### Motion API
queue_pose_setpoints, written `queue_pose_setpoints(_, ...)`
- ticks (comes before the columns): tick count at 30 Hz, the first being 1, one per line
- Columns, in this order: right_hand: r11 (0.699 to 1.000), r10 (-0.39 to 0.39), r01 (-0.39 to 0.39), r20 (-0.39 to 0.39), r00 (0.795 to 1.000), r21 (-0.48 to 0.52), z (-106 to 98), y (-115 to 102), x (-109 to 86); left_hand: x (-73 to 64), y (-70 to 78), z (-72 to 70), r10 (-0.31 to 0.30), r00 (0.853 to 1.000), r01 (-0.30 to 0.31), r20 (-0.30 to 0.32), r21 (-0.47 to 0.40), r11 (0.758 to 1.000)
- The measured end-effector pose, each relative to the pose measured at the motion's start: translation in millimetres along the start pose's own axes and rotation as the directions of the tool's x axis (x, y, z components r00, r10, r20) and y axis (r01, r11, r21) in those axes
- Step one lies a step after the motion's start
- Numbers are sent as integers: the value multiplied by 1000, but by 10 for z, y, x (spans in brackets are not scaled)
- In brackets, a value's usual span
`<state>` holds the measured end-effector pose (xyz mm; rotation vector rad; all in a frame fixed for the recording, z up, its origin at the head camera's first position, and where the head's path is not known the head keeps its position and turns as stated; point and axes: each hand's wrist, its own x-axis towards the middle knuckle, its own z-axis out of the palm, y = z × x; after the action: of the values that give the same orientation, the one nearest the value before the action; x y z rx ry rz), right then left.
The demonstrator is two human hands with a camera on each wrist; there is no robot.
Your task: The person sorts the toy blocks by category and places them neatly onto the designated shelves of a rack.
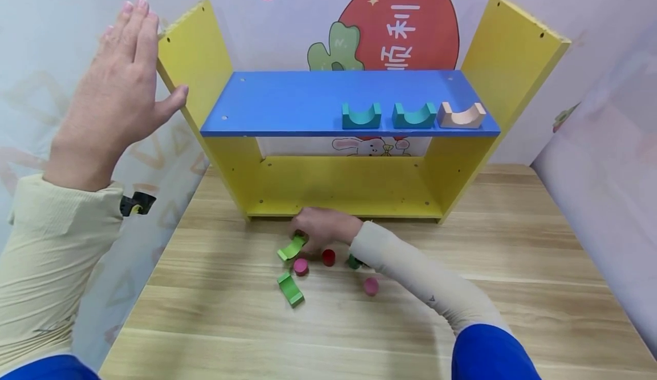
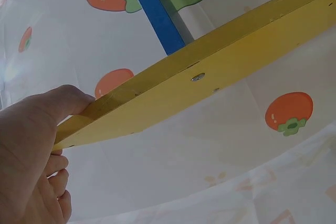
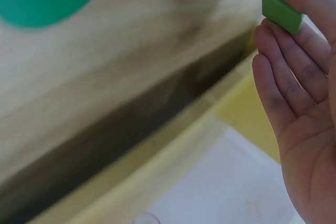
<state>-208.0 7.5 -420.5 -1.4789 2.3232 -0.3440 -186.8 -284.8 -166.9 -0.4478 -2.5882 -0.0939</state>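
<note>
In the head view, my left hand [image 1: 125, 77] lies along the outer side of a yellow side panel [image 1: 197, 55], fingers straight and thumb at its front edge. The left wrist view has the thumb over that edge. My right hand [image 1: 320, 229], low in front of the shelf, pinches a light green curved block [image 1: 292, 247]; thumb and fingertips grip its end in the right wrist view. Close by are a pink cylinder [image 1: 300, 266], a red cylinder [image 1: 328, 257] and another green curved block [image 1: 291, 290]. A dark green piece [image 1: 354, 261] is partly hidden by my right sleeve.
The yellow unit has a blue shelf board [image 1: 287, 100]. Along its front edge stand a teal curved block [image 1: 361, 117], a second teal block [image 1: 413, 117] and a beige one [image 1: 461, 117]. Another pink cylinder [image 1: 371, 286] is on the wooden table [image 1: 231, 323], below my right forearm.
</note>
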Motion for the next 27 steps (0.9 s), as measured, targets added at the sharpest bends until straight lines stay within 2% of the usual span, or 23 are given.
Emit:
queue_pose_setpoints(4,999,-9,10,-27,1000,42,-185,-31,-147,-10,-5,-13,-2,1000,2,-4,15,1000)
queue_pose_setpoints(15,995,-102,101,-73,992,-17,-855,-380,-573,8,1,-12,4,1000,-5,8,21,1000)
queue_pose_setpoints(21,993,-110,106,-71,991,-50,-1208,-596,-737,2,11,-29,-12,1000,11,23,38,999)
queue_pose_setpoints(27,992,-106,97,-121,987,-79,-1561,-724,-892,-1,28,-33,2,1000,-2,17,26,1000)
